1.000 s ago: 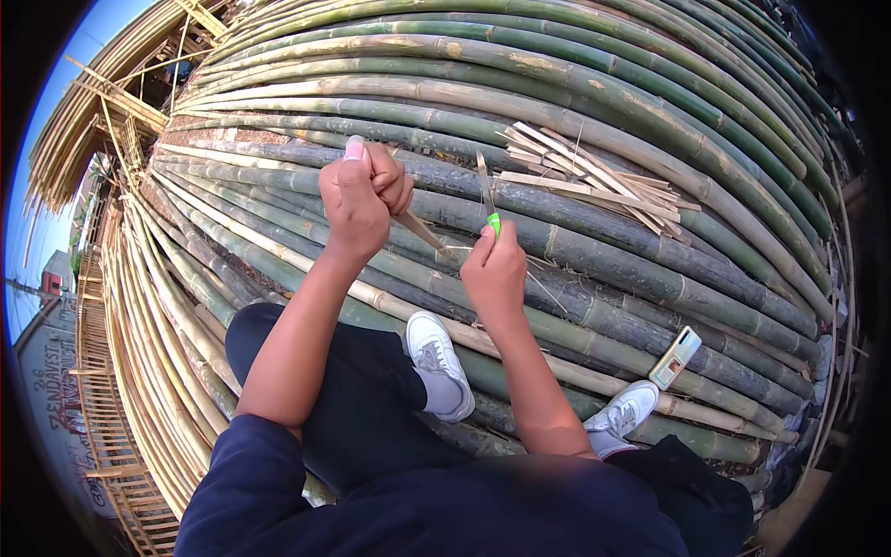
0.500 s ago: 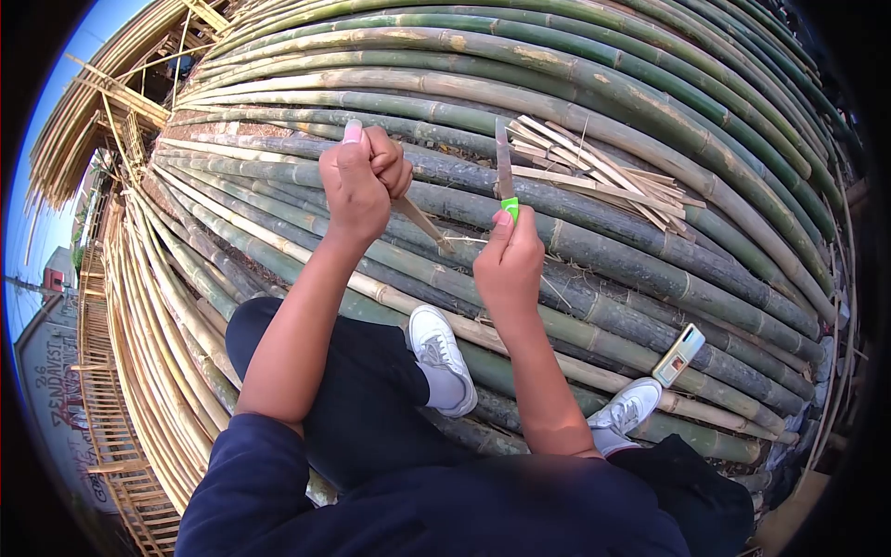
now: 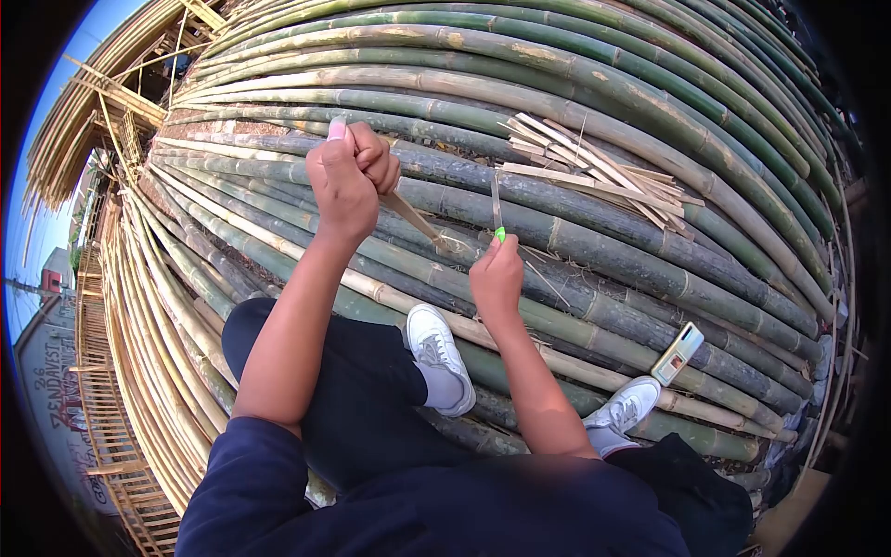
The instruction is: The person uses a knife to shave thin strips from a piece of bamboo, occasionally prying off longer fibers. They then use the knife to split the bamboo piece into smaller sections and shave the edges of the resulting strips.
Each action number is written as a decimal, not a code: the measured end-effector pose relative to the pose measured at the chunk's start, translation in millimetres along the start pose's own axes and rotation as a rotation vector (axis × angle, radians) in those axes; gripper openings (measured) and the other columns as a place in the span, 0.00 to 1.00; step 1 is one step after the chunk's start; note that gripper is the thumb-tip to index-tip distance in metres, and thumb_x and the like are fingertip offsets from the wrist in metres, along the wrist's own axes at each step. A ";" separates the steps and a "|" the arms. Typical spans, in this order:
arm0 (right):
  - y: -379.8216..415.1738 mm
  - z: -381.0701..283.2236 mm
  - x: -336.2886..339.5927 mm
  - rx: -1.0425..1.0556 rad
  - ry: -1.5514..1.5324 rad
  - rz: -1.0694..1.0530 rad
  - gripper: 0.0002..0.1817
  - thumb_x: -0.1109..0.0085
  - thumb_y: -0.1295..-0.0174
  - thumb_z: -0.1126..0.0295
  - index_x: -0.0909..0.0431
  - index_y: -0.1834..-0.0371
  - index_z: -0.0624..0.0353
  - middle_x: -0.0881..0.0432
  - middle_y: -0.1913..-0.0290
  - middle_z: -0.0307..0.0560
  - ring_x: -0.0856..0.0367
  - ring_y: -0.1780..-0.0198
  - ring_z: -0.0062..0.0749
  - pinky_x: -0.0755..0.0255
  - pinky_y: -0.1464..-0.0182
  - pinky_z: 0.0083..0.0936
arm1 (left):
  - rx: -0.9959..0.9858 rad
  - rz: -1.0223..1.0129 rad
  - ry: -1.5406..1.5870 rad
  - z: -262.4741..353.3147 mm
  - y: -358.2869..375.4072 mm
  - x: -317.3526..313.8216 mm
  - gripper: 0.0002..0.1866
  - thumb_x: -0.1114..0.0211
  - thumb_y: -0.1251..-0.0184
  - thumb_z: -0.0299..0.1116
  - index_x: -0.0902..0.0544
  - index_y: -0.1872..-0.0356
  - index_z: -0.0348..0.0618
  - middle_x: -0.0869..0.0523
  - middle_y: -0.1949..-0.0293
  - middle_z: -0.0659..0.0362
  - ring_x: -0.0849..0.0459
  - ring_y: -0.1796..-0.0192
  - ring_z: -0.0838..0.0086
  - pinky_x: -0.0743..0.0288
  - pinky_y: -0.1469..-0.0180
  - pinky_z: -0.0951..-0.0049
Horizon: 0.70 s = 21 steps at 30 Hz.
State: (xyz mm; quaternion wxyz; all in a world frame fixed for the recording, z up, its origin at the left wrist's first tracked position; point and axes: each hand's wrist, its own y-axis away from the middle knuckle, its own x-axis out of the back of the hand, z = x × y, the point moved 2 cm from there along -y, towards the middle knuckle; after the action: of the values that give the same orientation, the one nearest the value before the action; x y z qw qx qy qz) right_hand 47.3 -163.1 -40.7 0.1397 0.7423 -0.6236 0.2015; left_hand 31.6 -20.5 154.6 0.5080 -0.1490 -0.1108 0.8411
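My left hand (image 3: pixel 349 181) is closed round a thin bamboo strip (image 3: pixel 408 215), its thumb pointing up. The strip slants down to the right, and its near end carries curled pale shavings (image 3: pixel 452 244). To the right, my right hand (image 3: pixel 497 278) grips a knife (image 3: pixel 497 209) by its bright green handle, which the fingers mostly cover. The blade points up and away from me, apart from the strip. A heap of split bamboo strips (image 3: pixel 603 176) lies on the poles beyond the knife.
Long bamboo poles (image 3: pixel 613 265) lie side by side under and around me. A phone (image 3: pixel 678 354) rests on them by my right shoe (image 3: pixel 626 406); my left shoe (image 3: pixel 440 360) stands between my arms. At left are bundled thin poles (image 3: pixel 139 343) and a slatted bamboo rack (image 3: pixel 111 408).
My right hand with the knife has dropped a little toward me, and the blade is lower. My left hand has shifted slightly left with the strip. Curled shavings now show at the strip's end.
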 end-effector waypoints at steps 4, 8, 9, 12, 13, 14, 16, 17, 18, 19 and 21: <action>0.4 -35.8 21.8 0.122 -0.284 0.128 0.10 0.58 0.31 0.68 0.34 0.64 0.65 0.23 0.74 0.67 0.23 0.69 0.63 0.33 0.67 0.55 | -0.013 -0.040 -0.037 0.6 -0.1 -5.1 0.23 0.64 0.27 0.47 0.44 0.83 0.48 0.49 0.88 0.67 0.55 0.86 0.80 0.57 0.81 0.74; 26.2 31.1 -60.1 0.088 0.027 -0.274 0.10 0.57 0.31 0.69 0.33 0.62 0.67 0.22 0.73 0.67 0.22 0.67 0.63 0.30 0.65 0.53 | -0.021 -0.102 -0.039 -9.0 2.4 -5.6 0.22 0.63 0.26 0.44 0.44 0.82 0.47 0.47 0.88 0.66 0.53 0.86 0.81 0.56 0.82 0.74; 31.0 37.1 -66.5 0.059 0.069 -0.357 0.10 0.57 0.31 0.69 0.33 0.62 0.68 0.22 0.74 0.68 0.21 0.68 0.63 0.29 0.66 0.52 | -0.003 -0.114 -0.073 -15.2 4.9 -5.9 0.22 0.62 0.26 0.43 0.44 0.82 0.46 0.47 0.88 0.65 0.52 0.86 0.81 0.55 0.82 0.74; 21.2 29.8 -60.8 0.061 0.064 -0.360 0.10 0.56 0.32 0.70 0.32 0.63 0.68 0.22 0.75 0.68 0.21 0.69 0.64 0.28 0.67 0.52 | 0.015 -0.121 -0.045 -28.0 11.1 -5.5 0.23 0.62 0.25 0.43 0.43 0.82 0.46 0.46 0.88 0.65 0.52 0.86 0.80 0.55 0.82 0.74; 16.4 11.2 -42.9 0.088 0.025 -0.282 0.10 0.56 0.32 0.70 0.31 0.63 0.68 0.22 0.75 0.68 0.21 0.70 0.64 0.28 0.68 0.52 | 0.033 -0.121 -0.044 -30.2 16.7 -4.2 0.23 0.62 0.25 0.43 0.43 0.82 0.46 0.46 0.88 0.65 0.52 0.86 0.80 0.55 0.82 0.74; 8.7 -1.4 -31.2 0.067 -0.030 -0.230 0.10 0.56 0.32 0.70 0.32 0.65 0.69 0.22 0.75 0.69 0.22 0.71 0.65 0.29 0.68 0.52 | 0.020 -0.154 -0.054 -30.2 16.6 -4.2 0.23 0.63 0.25 0.43 0.43 0.82 0.46 0.46 0.88 0.65 0.52 0.86 0.80 0.55 0.82 0.74; -6.7 -20.9 -1.2 0.065 -0.079 -0.185 0.11 0.56 0.32 0.70 0.32 0.66 0.69 0.23 0.75 0.69 0.22 0.71 0.66 0.29 0.68 0.52 | -0.024 -0.193 -0.086 -17.2 14.0 -12.9 0.23 0.64 0.25 0.44 0.44 0.83 0.46 0.47 0.89 0.65 0.52 0.87 0.80 0.55 0.82 0.74; -13.0 -26.4 9.9 0.055 -0.135 -0.154 0.11 0.56 0.32 0.70 0.32 0.66 0.70 0.23 0.75 0.69 0.23 0.71 0.66 0.30 0.69 0.52 | -0.029 -0.192 -0.088 -8.4 12.0 -15.4 0.23 0.64 0.25 0.44 0.44 0.83 0.46 0.47 0.89 0.65 0.52 0.87 0.80 0.55 0.82 0.74; -19.4 -26.4 16.9 0.031 -0.150 -0.130 0.12 0.57 0.32 0.69 0.31 0.68 0.70 0.24 0.75 0.69 0.24 0.71 0.67 0.32 0.68 0.53 | -0.037 -0.163 -0.046 -1.0 11.8 -15.6 0.23 0.64 0.26 0.45 0.44 0.83 0.47 0.47 0.89 0.65 0.53 0.87 0.80 0.56 0.82 0.74; -23.8 -28.4 23.8 0.030 -0.151 -0.133 0.12 0.57 0.32 0.69 0.31 0.68 0.70 0.24 0.75 0.69 0.24 0.71 0.67 0.32 0.68 0.53 | -0.045 -0.134 -0.003 3.7 11.4 -14.9 0.23 0.64 0.26 0.45 0.44 0.83 0.47 0.48 0.89 0.65 0.53 0.87 0.80 0.56 0.82 0.74; -30.7 -30.0 34.3 0.009 -0.156 -0.138 0.13 0.57 0.32 0.69 0.31 0.68 0.69 0.24 0.75 0.69 0.24 0.69 0.66 0.32 0.67 0.52 | -0.055 -0.160 0.019 5.2 10.4 -11.8 0.24 0.65 0.26 0.48 0.44 0.84 0.48 0.49 0.89 0.66 0.55 0.86 0.80 0.57 0.82 0.74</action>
State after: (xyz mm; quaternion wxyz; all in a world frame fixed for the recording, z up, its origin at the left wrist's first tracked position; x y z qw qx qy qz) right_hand 78.5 -173.5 3.3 0.1009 0.7974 -0.5793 0.1359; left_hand 26.4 -35.9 157.6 0.5703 -0.1616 -0.1406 0.7930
